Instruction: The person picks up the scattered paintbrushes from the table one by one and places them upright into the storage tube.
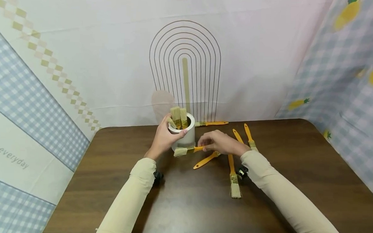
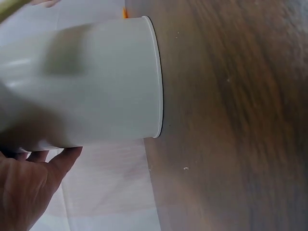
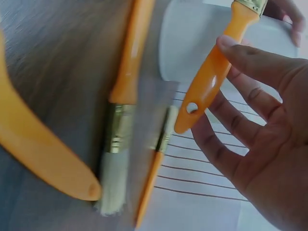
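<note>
My left hand point(image 1: 167, 136) grips a white cylindrical container point(image 1: 188, 139) by its side, thumb near the rim. Several paintbrushes point(image 1: 178, 117) stand in it with their pale bristles up. In the left wrist view the container's smooth wall point(image 2: 106, 82) fills the upper left, with the fingers point(image 2: 60, 163) against it. My right hand point(image 1: 219, 141) pinches another paintbrush point(image 3: 211, 77) by its orange handle, between thumb and fingers. That brush's bristles point(image 1: 180, 151) point left, in front of the container's lower part in the head view.
More orange-handled paintbrushes lie on the brown wooden table point(image 1: 176, 206): one brush point(image 1: 215, 123) by the back wall, another brush point(image 1: 234, 183) nearer the front, others beside the right forearm. A patterned cloth point(image 1: 123, 58) hangs behind the table's back edge.
</note>
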`<state>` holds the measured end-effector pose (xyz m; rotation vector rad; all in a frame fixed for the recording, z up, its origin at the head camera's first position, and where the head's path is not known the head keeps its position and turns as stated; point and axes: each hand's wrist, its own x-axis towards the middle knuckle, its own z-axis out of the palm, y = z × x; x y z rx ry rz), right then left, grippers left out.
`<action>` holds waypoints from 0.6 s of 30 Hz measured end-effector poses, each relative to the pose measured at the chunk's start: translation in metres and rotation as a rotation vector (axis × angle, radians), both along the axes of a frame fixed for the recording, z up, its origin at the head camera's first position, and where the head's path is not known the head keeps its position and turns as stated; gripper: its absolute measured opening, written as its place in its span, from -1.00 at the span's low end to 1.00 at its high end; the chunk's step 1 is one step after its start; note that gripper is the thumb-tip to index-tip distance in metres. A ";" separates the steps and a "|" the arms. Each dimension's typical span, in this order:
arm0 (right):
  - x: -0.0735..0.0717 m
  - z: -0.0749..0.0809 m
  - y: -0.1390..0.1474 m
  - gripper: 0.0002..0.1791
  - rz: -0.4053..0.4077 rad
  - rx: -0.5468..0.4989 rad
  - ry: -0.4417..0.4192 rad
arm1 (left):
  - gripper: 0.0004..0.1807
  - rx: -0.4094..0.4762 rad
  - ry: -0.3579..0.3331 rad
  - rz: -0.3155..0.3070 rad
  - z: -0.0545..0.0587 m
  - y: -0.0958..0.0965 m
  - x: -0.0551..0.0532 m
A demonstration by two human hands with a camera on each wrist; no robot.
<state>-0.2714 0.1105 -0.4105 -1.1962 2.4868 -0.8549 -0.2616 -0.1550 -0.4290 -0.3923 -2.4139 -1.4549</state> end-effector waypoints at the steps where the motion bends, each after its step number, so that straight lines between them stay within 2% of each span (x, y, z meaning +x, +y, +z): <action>1: 0.002 0.001 0.001 -0.84 0.000 -0.017 -0.012 | -0.12 0.000 -0.005 0.002 -0.001 0.000 0.000; 6: 0.010 0.006 0.003 -0.82 0.016 -0.131 -0.091 | -0.13 0.001 -0.016 0.017 -0.002 -0.002 0.002; 11: 0.021 0.016 0.009 -0.81 -0.008 -0.212 -0.142 | -0.09 -0.029 -0.001 -0.008 -0.001 -0.003 -0.002; 14: 0.025 0.023 0.009 -0.81 -0.016 -0.249 -0.121 | -0.11 -0.023 -0.007 -0.004 -0.001 -0.004 -0.002; 18: 0.030 0.038 0.006 -0.72 -0.054 -0.317 -0.045 | -0.11 -0.006 -0.016 -0.013 0.000 -0.002 -0.003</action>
